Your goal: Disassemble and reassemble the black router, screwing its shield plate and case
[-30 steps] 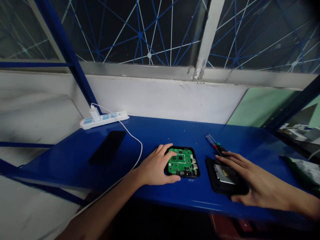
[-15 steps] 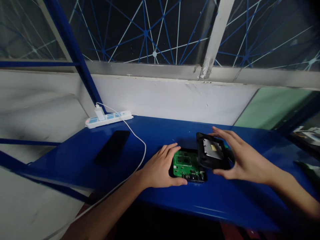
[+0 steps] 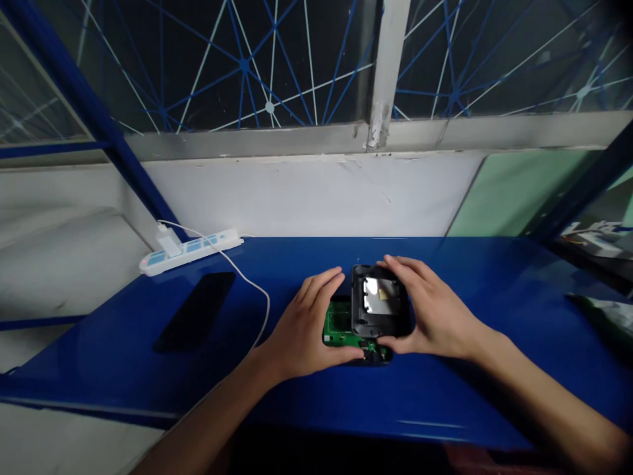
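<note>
A small black device base holding a green circuit board [image 3: 337, 328] lies on the blue table [image 3: 346, 402] in front of me. My left hand [image 3: 304, 326] grips the base's left side, thumb along its front edge. My right hand [image 3: 434, 313] holds a black cover [image 3: 378, 300] with a silvery metal plate inside, tilted up above the board and covering most of its right part.
A black phone [image 3: 195, 318] lies flat to the left. A white power strip [image 3: 190, 251] sits at the table's back left, its white cable [image 3: 257, 297] curving down past my left wrist. A dark bag [image 3: 606, 316] lies at the right edge.
My right hand picked the black cover up from the table at the right and carried it left, over the circuit board. The left hand stayed on the base.
</note>
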A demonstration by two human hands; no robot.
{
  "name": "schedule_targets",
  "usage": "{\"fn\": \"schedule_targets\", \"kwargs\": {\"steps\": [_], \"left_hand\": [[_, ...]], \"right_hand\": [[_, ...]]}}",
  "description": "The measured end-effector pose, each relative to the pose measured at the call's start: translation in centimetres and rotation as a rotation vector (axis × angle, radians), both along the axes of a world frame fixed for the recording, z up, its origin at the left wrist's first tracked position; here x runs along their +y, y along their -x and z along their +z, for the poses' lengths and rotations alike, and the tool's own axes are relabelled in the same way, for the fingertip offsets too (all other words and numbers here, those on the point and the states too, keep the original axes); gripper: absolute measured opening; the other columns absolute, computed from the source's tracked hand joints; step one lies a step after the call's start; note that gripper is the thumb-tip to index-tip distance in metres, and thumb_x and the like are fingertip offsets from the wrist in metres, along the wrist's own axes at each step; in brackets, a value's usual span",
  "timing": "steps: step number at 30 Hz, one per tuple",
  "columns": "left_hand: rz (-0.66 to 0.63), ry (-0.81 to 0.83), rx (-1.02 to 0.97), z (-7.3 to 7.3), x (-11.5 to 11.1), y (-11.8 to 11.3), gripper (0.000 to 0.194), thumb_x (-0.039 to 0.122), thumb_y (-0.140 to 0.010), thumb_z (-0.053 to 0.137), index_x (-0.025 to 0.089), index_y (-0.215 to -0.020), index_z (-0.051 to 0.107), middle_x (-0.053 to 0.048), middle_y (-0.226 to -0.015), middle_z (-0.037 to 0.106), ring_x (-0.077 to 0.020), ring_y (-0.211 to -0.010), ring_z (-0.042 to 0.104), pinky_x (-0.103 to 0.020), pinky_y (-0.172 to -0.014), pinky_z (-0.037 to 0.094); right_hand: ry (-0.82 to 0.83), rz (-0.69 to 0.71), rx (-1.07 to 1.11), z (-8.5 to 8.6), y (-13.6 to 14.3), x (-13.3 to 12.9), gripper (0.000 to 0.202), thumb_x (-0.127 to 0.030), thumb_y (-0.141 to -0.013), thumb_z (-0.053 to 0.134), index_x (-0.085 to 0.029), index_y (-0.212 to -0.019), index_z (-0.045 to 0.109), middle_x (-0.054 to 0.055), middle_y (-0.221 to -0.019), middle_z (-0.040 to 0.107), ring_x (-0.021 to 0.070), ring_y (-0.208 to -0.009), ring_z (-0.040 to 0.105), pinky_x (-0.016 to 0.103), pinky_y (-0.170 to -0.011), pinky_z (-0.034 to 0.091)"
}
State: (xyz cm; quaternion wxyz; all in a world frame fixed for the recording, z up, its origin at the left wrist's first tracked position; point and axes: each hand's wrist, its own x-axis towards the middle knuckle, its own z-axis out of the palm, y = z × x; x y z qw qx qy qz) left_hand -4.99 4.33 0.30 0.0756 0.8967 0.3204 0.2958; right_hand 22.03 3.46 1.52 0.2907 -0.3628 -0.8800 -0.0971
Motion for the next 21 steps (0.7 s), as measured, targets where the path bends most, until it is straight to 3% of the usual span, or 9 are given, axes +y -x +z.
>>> {"fn": "schedule_targets", "kwargs": {"steps": [6, 15, 21], "left_hand": [[-0.057, -0.02, 0.17, 1.9, 1.5, -2.3, 0.12, 0.053, -0.07, 0.082, 0.022, -0.157, 0.005, -0.021, -0.156, 0.032, -0.0448, -0.142, 0.033, -0.065, -0.116, 0.03], [-0.095, -0.054, 0.098, 1.5, 1.5, -3.4, 0.122, 0.046, -0.065, 0.085, 0.016, -0.156, 0.009, -0.024, -0.149, 0.034, -0.0446, -0.138, 0.036, -0.064, -0.112, 0.039], [-0.125, -0.019, -0.043, 1.4, 1.8, -2.5, 0.123, 0.045, -0.062, 0.088, 0.02, -0.155, 0.012, -0.023, -0.149, 0.032, -0.0451, -0.139, 0.035, -0.067, -0.111, 0.039]], "right_hand": [[-0.052, 0.025, -0.022, -0.5, 0.0, 0.0, 0.116, -0.066, -0.073, 0.07, -0.008, -0.157, 0.013, 0.028, -0.141, 0.053, 0.0415, -0.133, 0.047, 0.06, -0.105, 0.047], [-0.094, 0.052, -0.002, -0.3, 0.6, -0.1, 0.114, -0.068, -0.076, 0.066, -0.005, -0.156, 0.016, 0.028, -0.142, 0.052, 0.0421, -0.134, 0.047, 0.061, -0.106, 0.046], [-0.011, 0.078, 0.035, -0.2, 0.5, -0.1, 0.115, -0.071, -0.078, 0.064, -0.012, -0.159, 0.008, 0.025, -0.151, 0.043, 0.0397, -0.14, 0.041, 0.062, -0.111, 0.042]]}}
